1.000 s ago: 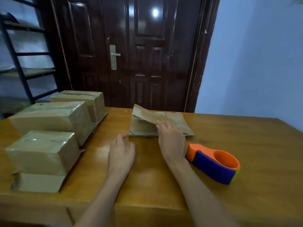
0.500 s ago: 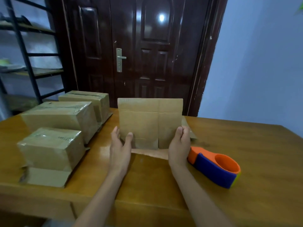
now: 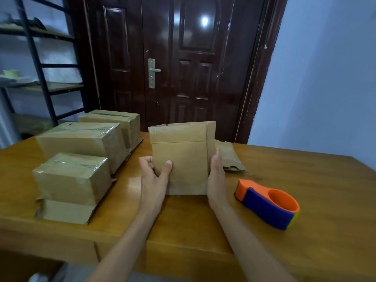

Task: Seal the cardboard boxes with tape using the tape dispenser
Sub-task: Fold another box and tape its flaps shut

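Note:
A brown cardboard box (image 3: pixel 183 157), partly unfolded with its top flaps up, stands upright on the wooden table (image 3: pixel 305 200) between my hands. My left hand (image 3: pixel 154 180) grips its left edge, thumb across the front face and fingers curled behind. My right hand (image 3: pixel 216 180) presses flat against its right side with straight fingers. The orange and blue tape dispenser (image 3: pixel 268 203) lies on the table to the right of my right hand, untouched. Another flattened cardboard box (image 3: pixel 230 157) lies behind the upright one.
Three taped boxes stand at the left of the table: a near one (image 3: pixel 73 178), a middle one (image 3: pixel 81 141) and a far one (image 3: pixel 114 121). A dark door (image 3: pixel 183 68) and a black shelf rack (image 3: pixel 40 68) are behind the table.
The flat cardboard was lifted off the table, stood upright and pushed open into a box shape. My hands moved from on top of it to its two sides.

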